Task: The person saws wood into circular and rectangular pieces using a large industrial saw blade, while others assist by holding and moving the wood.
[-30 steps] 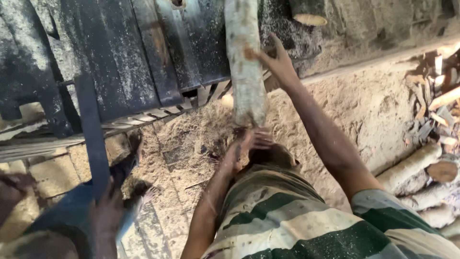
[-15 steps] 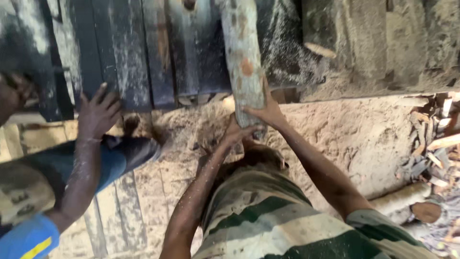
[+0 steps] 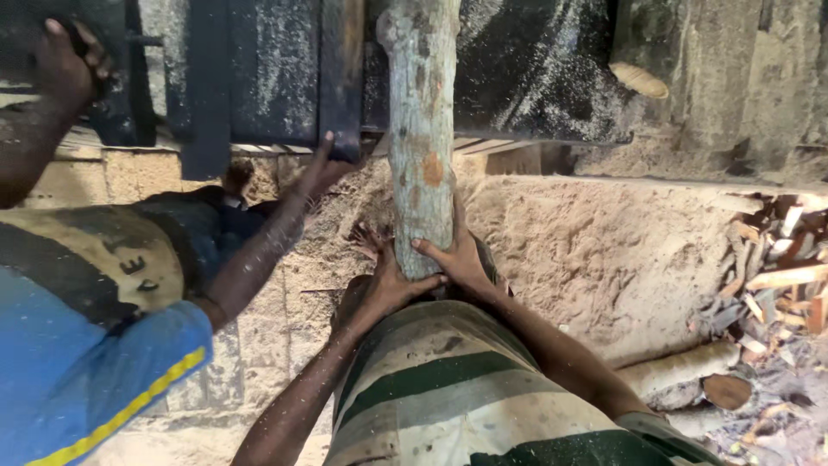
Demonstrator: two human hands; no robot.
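Note:
A pale round log (image 3: 420,129) lies lengthwise on the dark, sawdust-covered machine bed (image 3: 526,78) and reaches back to me. My left hand (image 3: 390,280) cups the log's near end from below and the left. My right hand (image 3: 457,255) wraps the same end from the right. Both hands grip the log just above my green and cream striped shirt.
A co-worker in a blue and yellow top stands at my left, one hand (image 3: 323,168) on the dark bed's lower edge, the other (image 3: 69,65) up on the machine. Sawdust covers the ground (image 3: 604,259). Cut logs (image 3: 690,380) and wood scraps (image 3: 785,259) lie at right.
Both my hands have closed around the log's near end. The co-worker's body has moved further into view and their hand now rests on the bed's edge.

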